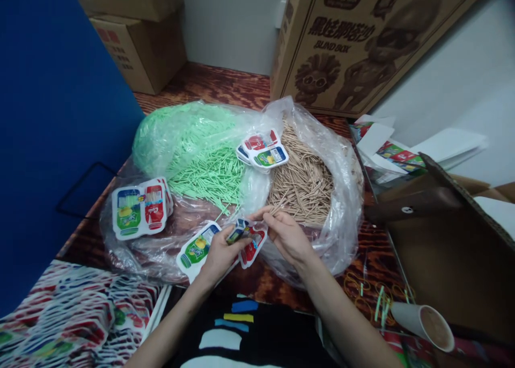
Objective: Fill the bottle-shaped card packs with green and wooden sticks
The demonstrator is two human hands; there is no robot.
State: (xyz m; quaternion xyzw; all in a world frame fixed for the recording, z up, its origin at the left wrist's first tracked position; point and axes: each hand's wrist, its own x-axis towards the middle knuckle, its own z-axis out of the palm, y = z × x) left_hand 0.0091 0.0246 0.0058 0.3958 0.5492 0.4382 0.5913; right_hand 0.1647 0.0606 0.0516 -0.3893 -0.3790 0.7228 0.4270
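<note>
My left hand point(219, 254) is closed round a small folded printed packet point(238, 230) with blue and green on it. Beside it, my right hand point(288, 238) has its fingertips pinched together at the near edge of the brown sticks point(303, 180); what is between them is too small to make out. Under my hands lies a bottle-shaped printed card point(198, 250), green and yellow, with a red cola-printed part point(255, 246) to its right. Light green sticks point(209, 177) spill from a clear plastic bag point(161, 129) beyond my left hand.
A stack of printed cards point(139, 210) lies at left, another stack point(263, 151) between the stick piles. Many more cards point(72, 314) fill the lower left. At right are a paper cup point(422, 322), rubber bands point(356, 287) and an open carton point(454, 260). Large cartons point(362, 83) stand behind.
</note>
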